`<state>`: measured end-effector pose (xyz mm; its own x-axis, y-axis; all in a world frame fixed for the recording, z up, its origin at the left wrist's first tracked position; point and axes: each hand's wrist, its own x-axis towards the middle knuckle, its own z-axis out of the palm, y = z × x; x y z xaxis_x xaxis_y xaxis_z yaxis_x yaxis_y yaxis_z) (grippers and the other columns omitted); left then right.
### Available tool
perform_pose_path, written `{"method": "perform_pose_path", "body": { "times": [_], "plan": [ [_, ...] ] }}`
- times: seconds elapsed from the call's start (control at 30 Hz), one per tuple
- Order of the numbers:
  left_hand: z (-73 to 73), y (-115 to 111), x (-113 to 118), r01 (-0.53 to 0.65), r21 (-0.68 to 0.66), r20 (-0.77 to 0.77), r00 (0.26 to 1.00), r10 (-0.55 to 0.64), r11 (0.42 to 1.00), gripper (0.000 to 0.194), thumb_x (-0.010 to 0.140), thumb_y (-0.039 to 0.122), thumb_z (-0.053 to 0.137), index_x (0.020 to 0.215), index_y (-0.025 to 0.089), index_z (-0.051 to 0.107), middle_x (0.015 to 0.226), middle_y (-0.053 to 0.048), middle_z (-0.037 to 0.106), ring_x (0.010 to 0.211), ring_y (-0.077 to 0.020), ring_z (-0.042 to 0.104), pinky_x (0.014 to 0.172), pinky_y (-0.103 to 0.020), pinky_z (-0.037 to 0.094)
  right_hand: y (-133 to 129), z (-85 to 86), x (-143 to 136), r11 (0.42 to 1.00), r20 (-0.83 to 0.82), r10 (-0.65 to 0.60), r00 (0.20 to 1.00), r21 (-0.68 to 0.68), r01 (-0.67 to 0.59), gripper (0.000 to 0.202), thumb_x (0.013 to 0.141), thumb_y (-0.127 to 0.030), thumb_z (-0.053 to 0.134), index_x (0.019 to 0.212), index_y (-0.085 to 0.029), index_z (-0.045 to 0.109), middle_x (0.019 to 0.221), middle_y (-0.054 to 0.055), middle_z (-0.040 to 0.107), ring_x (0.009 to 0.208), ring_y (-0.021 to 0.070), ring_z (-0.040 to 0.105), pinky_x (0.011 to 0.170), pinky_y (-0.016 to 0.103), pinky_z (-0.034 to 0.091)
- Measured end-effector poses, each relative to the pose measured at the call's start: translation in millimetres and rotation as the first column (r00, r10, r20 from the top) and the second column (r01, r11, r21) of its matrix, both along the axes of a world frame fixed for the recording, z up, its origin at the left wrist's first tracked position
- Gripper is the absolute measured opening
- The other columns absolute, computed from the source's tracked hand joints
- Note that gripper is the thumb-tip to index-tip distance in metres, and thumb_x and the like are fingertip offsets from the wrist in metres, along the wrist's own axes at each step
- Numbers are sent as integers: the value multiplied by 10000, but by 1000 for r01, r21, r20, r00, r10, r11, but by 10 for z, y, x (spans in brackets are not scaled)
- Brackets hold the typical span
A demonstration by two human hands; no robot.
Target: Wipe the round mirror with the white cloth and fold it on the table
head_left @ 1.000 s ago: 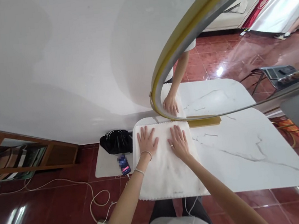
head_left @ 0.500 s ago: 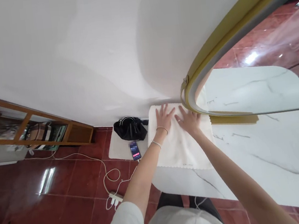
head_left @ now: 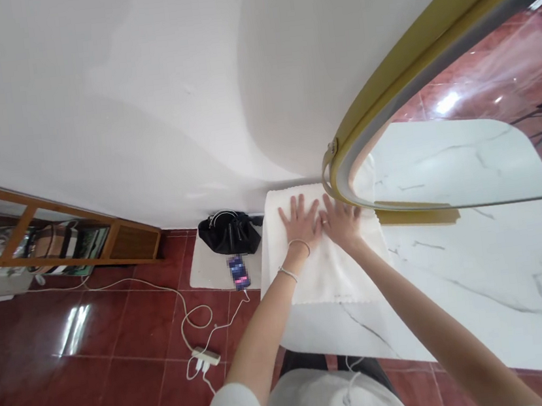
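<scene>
A white cloth with a scalloped edge lies spread over the left end of a white marble-patterned table. My left hand rests flat on the cloth, fingers spread, with bands around the wrist. Just to its right, my right hand lies palm down on the same cloth, with a ring on one finger. The thumbs are close together; I cannot tell whether they touch. Part of the right hand's fingertips sits near the lower rim of a gold-framed mirror.
Left of the table, a black bag and a phone rest on a pale surface. A cable runs to a power strip on the red tiled floor. A wooden shelf unit stands along the wall.
My left hand has slid slightly toward me and right, closing the gap to my right hand. The view has shifted a little. Both hands stay on the cloth.
</scene>
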<state>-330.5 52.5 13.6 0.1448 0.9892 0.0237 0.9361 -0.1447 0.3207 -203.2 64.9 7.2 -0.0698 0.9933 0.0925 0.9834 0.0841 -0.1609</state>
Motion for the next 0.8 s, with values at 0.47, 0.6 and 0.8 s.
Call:
{"method": "perform_pose_path", "body": {
  "times": [0.47, 0.6, 0.8],
  "plan": [
    [4, -868, -791, -117, 8, -36, 992, 117, 993, 576, 952, 382, 434, 1490, 197, 339, 1616, -126, 130, 1491, -295, 84, 1189, -486, 188, -382, -13, -284, 957, -153, 286, 946, 94, -274, 423, 962, -350, 365, 1247, -139, 596, 1302, 151, 559, 1232, 276, 438, 1035, 430, 334],
    [-30, -1521, -853, -159, 30, -37, 986, 160, 987, 570, 954, 319, 417, 1494, 161, 324, 1621, -130, 75, 1490, -307, 48, 1181, -504, 214, -1206, 28, -343, 897, -106, 441, 891, 57, -437, 678, 930, -551, 402, 1498, -192, 316, 1574, 158, 232, 1455, 338, 147, 1135, 589, 129],
    [-33, -2254, -481, -53, -32, -66, 997, 51, 998, 724, 887, 444, 519, 1520, 204, 264, 1614, -126, 129, 1489, -318, 69, 1183, -525, 211, -2403, 43, 112, 903, -61, 422, 904, -61, -426, 805, 847, -689, 458, 1526, -329, 219, 1588, 134, 204, 1452, 394, 160, 1094, 695, 58]
  ]
}}
